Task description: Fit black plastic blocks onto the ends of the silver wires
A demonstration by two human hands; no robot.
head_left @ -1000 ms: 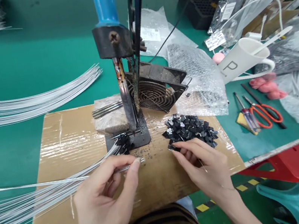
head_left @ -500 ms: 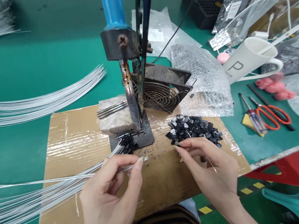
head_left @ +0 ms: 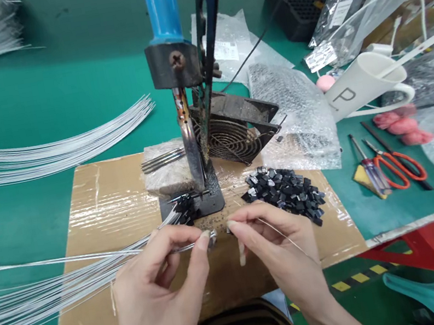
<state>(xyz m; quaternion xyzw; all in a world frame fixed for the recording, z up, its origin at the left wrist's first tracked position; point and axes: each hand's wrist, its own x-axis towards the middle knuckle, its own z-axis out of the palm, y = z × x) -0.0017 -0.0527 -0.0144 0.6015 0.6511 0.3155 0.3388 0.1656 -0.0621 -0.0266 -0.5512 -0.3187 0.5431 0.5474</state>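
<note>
My left hand (head_left: 159,288) pinches the end of a thin white wire (head_left: 91,256) between thumb and forefinger, just in front of the soldering stand. My right hand (head_left: 275,247) is closed in a pinch on a small black part, brought up to the wire's tip. A pile of small black parts (head_left: 284,190) lies on the cardboard board (head_left: 103,203) just beyond my right hand. A bundle of white wires (head_left: 35,298) fans out to the left. The blue-handled soldering iron (head_left: 171,53) stands upright in its dark stand (head_left: 202,201).
A black fan (head_left: 232,132) sits behind the stand, bubble wrap (head_left: 296,116) to its right. A white mug (head_left: 358,86), orange scissors (head_left: 396,163) and a screwdriver (head_left: 367,165) lie at the right. More white wires (head_left: 51,146) curve across the green mat.
My right hand left the pile of black parts and moved left to meet my left hand at the wire tip. My left hand stayed put.
</note>
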